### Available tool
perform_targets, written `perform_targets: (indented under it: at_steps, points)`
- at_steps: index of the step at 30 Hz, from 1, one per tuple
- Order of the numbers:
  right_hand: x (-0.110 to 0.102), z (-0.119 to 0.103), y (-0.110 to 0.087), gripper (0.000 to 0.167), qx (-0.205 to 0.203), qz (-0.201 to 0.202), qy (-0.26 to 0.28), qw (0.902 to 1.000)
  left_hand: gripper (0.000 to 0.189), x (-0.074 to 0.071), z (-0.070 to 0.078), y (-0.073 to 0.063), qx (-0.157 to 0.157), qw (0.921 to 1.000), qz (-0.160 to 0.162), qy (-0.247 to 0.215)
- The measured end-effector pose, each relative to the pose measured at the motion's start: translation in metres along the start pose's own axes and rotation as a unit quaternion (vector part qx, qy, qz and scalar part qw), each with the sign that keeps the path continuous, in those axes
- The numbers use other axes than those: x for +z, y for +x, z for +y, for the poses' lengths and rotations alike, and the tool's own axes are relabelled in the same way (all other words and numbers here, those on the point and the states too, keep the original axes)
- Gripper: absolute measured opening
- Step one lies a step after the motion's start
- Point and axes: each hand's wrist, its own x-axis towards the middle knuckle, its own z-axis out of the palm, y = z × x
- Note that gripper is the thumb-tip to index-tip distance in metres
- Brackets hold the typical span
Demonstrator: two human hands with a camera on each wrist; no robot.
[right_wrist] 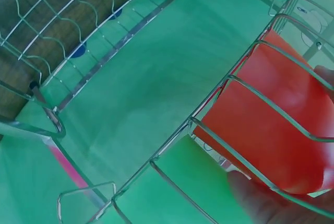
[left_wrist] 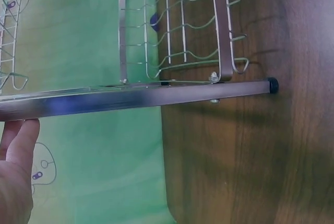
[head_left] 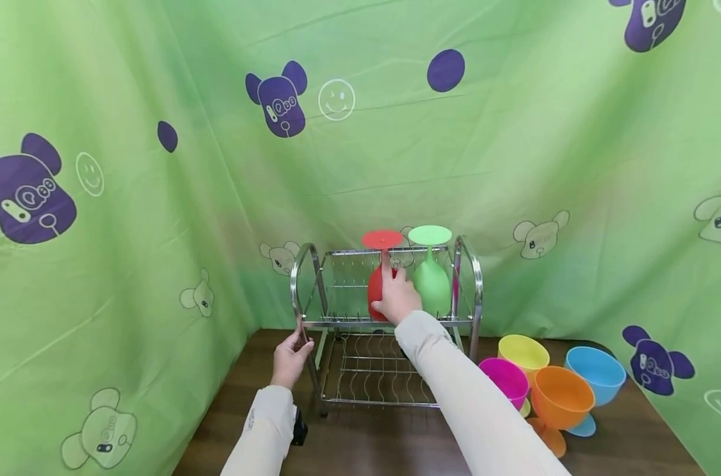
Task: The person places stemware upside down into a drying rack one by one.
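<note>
My right hand [head_left: 400,296] grips a red plastic goblet [head_left: 375,291] that stands upside down at the upper tier of a two-tier metal dish rack [head_left: 390,324]. Its index finger points up along the stem towards the foot. In the right wrist view, the bowl of the red goblet [right_wrist: 271,114] shows behind the rack's wires, a digit on either side. Beside it on the same tier is an inverted light green goblet [head_left: 433,284]. The fingertips of my left hand [head_left: 290,360] touch the rack's front left post [left_wrist: 135,101].
Upright goblets stand on the brown table to the right of the rack: magenta [head_left: 505,382], yellow [head_left: 523,356], orange [head_left: 562,396] and blue [head_left: 597,373]. A green patterned cloth [head_left: 360,158] hangs behind and at both sides. The rack's lower tier [head_left: 384,377] has wavy wires.
</note>
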Motion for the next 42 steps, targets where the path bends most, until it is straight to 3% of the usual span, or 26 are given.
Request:
perform_targets:
  at_steps: [3,6,9,14,16,19,21,23,25,26,28,32,36,39,42]
  points:
    - [0.0,0.001,-0.002,0.103,-0.003,0.032,-0.009,0.9994,0.043,0.001,0.001,0.001,0.007,1.0,-0.002,0.005]
    - [0.002,-0.002,-0.006,0.098,-0.018,0.065,-0.002,0.9977,0.044,0.0,0.0,-0.003,0.022,0.9986,0.011,0.047]
    - [0.004,-0.007,-0.011,0.096,-0.048,0.097,0.001,0.9942,0.049,-0.003,-0.002,-0.01,0.018,0.9956,0.025,0.088]
    - [-0.004,-0.014,-0.02,0.093,-0.099,0.136,-0.001,0.9858,0.059,-0.01,-0.004,-0.019,-0.004,0.9938,0.028,0.107]
    - [-0.009,-0.012,-0.025,0.089,-0.126,0.146,0.003,0.9813,0.062,-0.01,-0.003,-0.024,0.0,0.9913,0.034,0.127]
    - [-0.016,-0.007,-0.034,0.081,-0.213,0.181,0.008,0.9602,0.065,-0.007,0.001,-0.035,0.02,0.9828,0.04,0.179]
    - [-0.019,-0.003,-0.041,0.075,-0.293,0.223,0.01,0.9297,0.066,-0.004,0.004,-0.042,0.051,0.9749,0.043,0.213]
    - [-0.02,0.0,-0.051,0.071,-0.361,0.267,0.02,0.8935,0.067,0.0,0.006,-0.05,0.095,0.9635,0.044,0.246]
    - [-0.019,0.0,-0.064,0.068,-0.399,0.3,0.036,0.8658,0.067,0.004,0.005,-0.057,0.15,0.9509,0.047,0.267]
    - [-0.017,0.0,-0.072,0.067,-0.408,0.312,0.048,0.8565,0.066,0.006,0.005,-0.06,0.181,0.9435,0.051,0.273]
    - [-0.014,0.001,-0.089,0.063,-0.414,0.324,0.065,0.848,0.065,0.011,0.004,-0.067,0.234,0.9301,0.05,0.278]
    - [-0.007,0.009,-0.117,0.06,-0.412,0.334,0.068,0.8448,0.064,0.019,0.002,-0.076,0.322,0.905,0.037,0.275]
    - [0.004,0.027,-0.139,0.062,-0.393,0.323,0.061,0.8588,0.065,0.02,-0.001,-0.083,0.383,0.8797,0.016,0.281]
    - [0.014,0.041,-0.157,0.064,-0.376,0.296,0.053,0.8764,0.066,0.022,-0.006,-0.09,0.441,0.848,0.001,0.294]
    - [0.024,0.054,-0.174,0.064,-0.377,0.279,0.037,0.8823,0.068,0.026,-0.012,-0.099,0.509,0.8036,-0.005,0.308]
